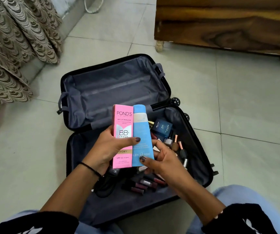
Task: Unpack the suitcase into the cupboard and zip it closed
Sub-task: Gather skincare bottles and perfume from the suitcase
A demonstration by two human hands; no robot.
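Note:
A black suitcase (78, 78) lies wide open on the tiled floor, its grey lining showing. My left hand (107, 149) grips a pink cream box (122, 125) and a blue tube (141, 132) side by side above the near half, thumb across both. My right hand (161, 161) pinches the blue tube's lower end. Under the hands, the near half holds a dark blue box (163, 128), nail polish bottles (175, 142), several dark lipstick tubes (144, 183) and a black cable (105, 184). The far half holds nothing.
A wooden cabinet on short legs (220, 27) stands at the back right. Patterned curtains (17, 48) hang to the floor on the left. A white cable (92, 7) loops near the far wall. My knees in light jeans frame the suitcase's near edge.

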